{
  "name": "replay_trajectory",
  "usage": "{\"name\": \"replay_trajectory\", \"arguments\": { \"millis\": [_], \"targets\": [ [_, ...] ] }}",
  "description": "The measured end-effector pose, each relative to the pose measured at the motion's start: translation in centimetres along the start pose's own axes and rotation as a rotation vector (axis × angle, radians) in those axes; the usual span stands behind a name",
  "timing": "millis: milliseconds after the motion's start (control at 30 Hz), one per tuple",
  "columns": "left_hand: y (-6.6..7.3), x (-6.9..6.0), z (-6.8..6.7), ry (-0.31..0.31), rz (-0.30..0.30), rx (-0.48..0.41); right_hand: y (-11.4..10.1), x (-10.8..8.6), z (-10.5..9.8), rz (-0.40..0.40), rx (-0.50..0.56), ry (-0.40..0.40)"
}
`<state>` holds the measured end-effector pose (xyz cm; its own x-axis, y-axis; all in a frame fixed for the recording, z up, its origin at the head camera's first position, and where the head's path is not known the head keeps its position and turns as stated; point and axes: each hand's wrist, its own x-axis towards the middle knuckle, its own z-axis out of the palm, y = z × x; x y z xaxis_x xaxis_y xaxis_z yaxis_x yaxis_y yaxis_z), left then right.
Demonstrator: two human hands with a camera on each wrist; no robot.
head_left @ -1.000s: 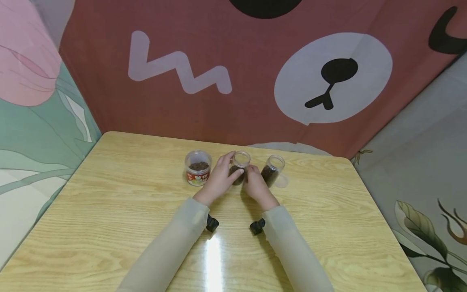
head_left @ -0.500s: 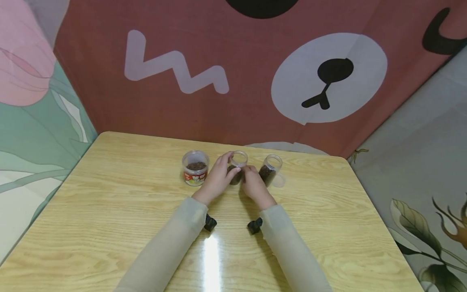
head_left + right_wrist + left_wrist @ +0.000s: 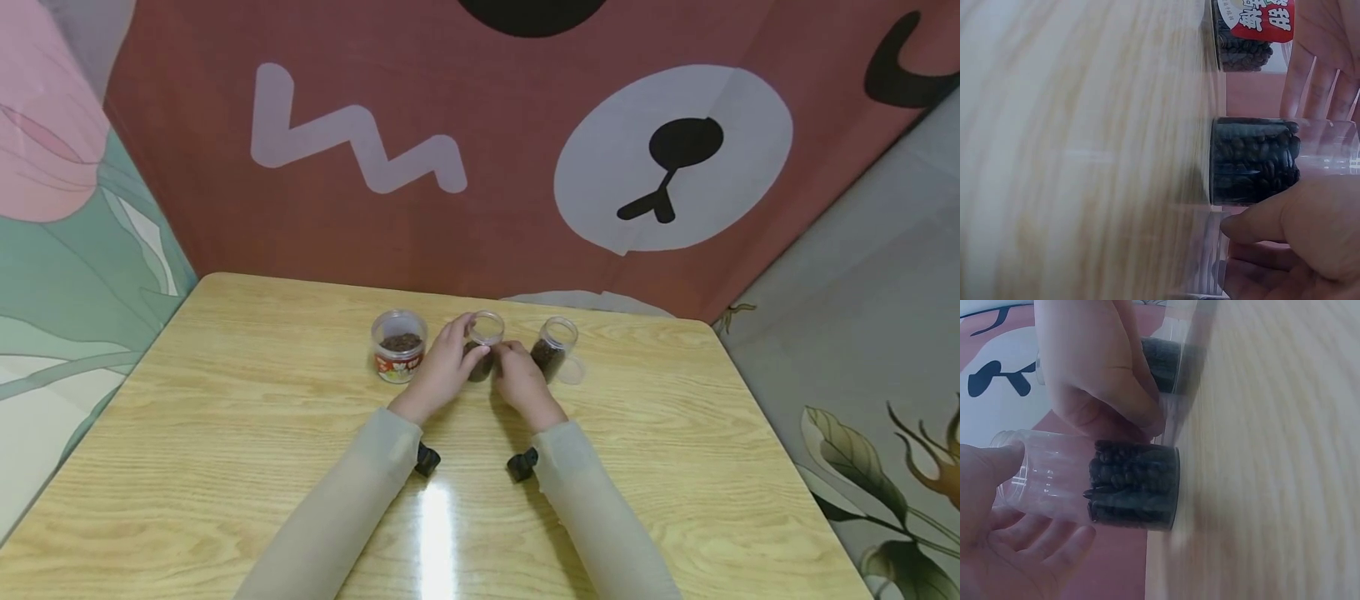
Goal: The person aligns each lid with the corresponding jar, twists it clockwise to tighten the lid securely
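Note:
A clear jar (image 3: 480, 364), part filled with dark beans, stands upright on the table between my hands. My left hand (image 3: 437, 373) holds it near its mouth, thumb on the near side; the left wrist view shows its other fingers behind the clear wall. Low beside the jar, my right hand (image 3: 525, 385) has bent fingers and thumb at a clear plastic piece (image 3: 1211, 251) on the table, which looks like a ridged lid. It seems to pinch the edge, partly hidden by the fingers. The open jar (image 3: 1132, 486) shows beans in its lower half.
A second open jar (image 3: 549, 357) of dark beans stands to the right of my right hand, with a clear disc (image 3: 573, 372) behind it. Left of my left hand is an open tub (image 3: 399, 365) with a red label. The wooden table (image 3: 262, 400) meets a printed cloth backdrop.
Both hands keep their places at the jar and the clear piece, with only slight finger shifts. The whole head view slides a little to the left.

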<state>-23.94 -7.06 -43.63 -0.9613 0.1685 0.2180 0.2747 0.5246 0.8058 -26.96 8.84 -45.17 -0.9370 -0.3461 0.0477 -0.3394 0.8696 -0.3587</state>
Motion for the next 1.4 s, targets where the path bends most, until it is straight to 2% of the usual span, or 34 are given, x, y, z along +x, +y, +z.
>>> {"name": "replay_trajectory", "arguments": {
  "millis": [300, 800, 1033, 1267, 1400],
  "targets": [
    [0.2, -0.5, -0.3, -0.016, -0.011, 0.024, -0.2, -0.2, -0.2, -0.002, -0.059, 0.003],
    [-0.1, -1.9, -0.7, -0.027, 0.023, 0.056, -0.3, -0.2, -0.2, 0.004, -0.090, -0.005],
    [-0.2, -2.9, -1.3, -0.072, 0.050, 0.059, -0.6, -0.6, -0.3, 0.026, -0.065, -0.009],
    [-0.2, -3.8, -2.1, -0.111, 0.090, 0.063, -0.7, -1.0, -0.3, -0.015, -0.042, 0.029],
    [-0.3, -4.3, -2.4, -0.127, 0.086, 0.060, -0.7, -1.0, -0.2, -0.041, -0.047, 0.051]
  ]
}}
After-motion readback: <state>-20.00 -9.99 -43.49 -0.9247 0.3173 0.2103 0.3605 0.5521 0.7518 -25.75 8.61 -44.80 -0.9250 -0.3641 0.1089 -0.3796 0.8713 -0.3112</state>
